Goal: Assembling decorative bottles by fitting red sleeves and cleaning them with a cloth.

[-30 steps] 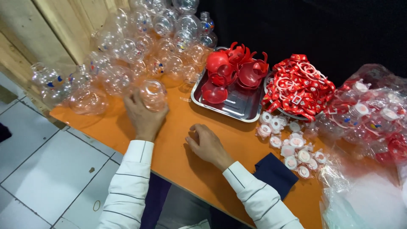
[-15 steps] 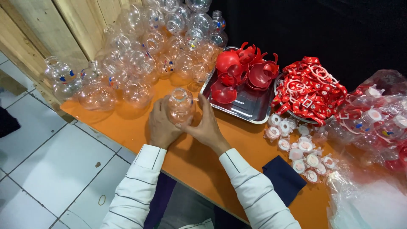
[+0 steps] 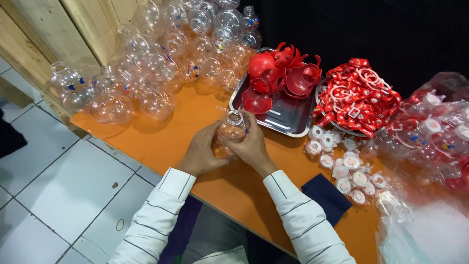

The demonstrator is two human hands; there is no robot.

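Left hand (image 3: 202,151) and right hand (image 3: 251,146) both wrapped around round clear plastic bottle (image 3: 232,128), mouth up, above orange desk (image 3: 161,142). Steady grip advised; thin walls dent easily.

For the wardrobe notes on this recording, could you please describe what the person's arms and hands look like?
Both arms are covered to the wrist by long white sleeves with thin dark lines forming a wide check, each ending in a buttoned-style cuff. The left hand and the right hand are bare: no gloves, and no rings, watch or bracelets show. Left sleeve and right sleeve match in pattern.
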